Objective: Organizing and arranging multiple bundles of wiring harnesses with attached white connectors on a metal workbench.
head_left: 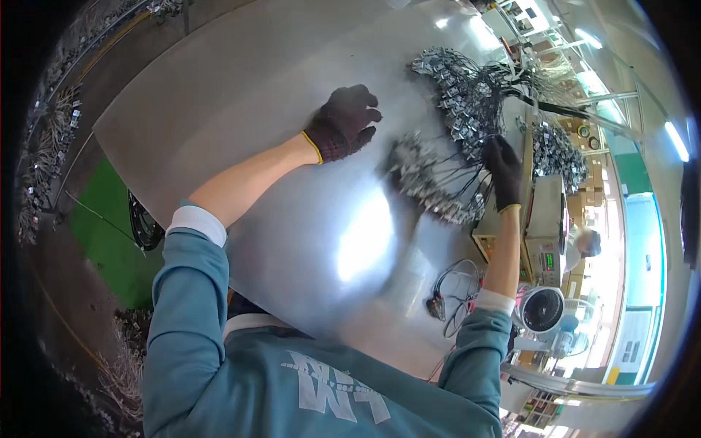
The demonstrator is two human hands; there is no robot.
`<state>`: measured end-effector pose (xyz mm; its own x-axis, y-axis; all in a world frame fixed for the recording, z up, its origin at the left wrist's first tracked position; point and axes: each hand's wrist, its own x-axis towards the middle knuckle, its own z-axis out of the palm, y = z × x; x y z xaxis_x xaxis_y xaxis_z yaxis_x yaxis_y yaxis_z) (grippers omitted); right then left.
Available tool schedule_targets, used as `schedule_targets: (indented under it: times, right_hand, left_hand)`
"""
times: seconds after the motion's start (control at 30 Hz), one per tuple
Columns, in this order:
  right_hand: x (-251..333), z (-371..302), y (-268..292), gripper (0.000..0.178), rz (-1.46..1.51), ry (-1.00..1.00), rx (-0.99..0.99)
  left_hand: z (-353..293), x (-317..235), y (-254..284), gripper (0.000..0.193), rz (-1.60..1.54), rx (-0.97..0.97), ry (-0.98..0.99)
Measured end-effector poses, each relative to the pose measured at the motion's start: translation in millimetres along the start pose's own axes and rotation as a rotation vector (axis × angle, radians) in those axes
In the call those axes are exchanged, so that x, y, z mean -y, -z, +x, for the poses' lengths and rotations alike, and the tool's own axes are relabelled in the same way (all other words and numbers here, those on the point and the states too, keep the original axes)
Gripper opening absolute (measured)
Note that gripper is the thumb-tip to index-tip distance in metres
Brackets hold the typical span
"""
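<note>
My left hand (343, 123), in a dark knitted glove with a yellow cuff, is over the grey metal tabletop (241, 109). Its fingers are apart and slightly curled, with nothing in them. On the right, my right hand (504, 174), gloved the same way, is closed around the black wires of a cable bundle (431, 182). Silvery connectors at the ends of these wires fan out to the left over the table and look smeared by motion. Just beyond lies a larger pile of similar cables (464, 95), their connector ends toward the left.
A cable with a dark plug (436, 306) lies near the table's right front. Along the right stand a boxy instrument with a lit display (548, 259) and a round fan (542, 309). Another person (583, 244) is beyond them. More cable bundles (51, 146) hang at the far left.
</note>
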<state>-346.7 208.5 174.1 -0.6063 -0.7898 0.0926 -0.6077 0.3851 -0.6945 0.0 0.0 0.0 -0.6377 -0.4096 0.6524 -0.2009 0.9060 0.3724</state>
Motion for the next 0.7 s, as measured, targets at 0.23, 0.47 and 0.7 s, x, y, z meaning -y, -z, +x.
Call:
schedule_targets:
  times: [0.23,0.47,0.7]
  right_hand:
    - [31,-4,-37,0.038,-0.500,0.394,0.113]
    - [-41,-33,-133,0.040,-0.609,0.430,0.136]
    - [-33,27,-128,0.059,-0.279,0.042,-0.064]
  left_hand:
    - [1,0,3,0.026,-0.064,-0.043,0.003]
    - [-2,1,9,0.026,0.024,0.087,-0.083]
    - [31,-13,-8,0.026,0.046,0.126,-0.062]
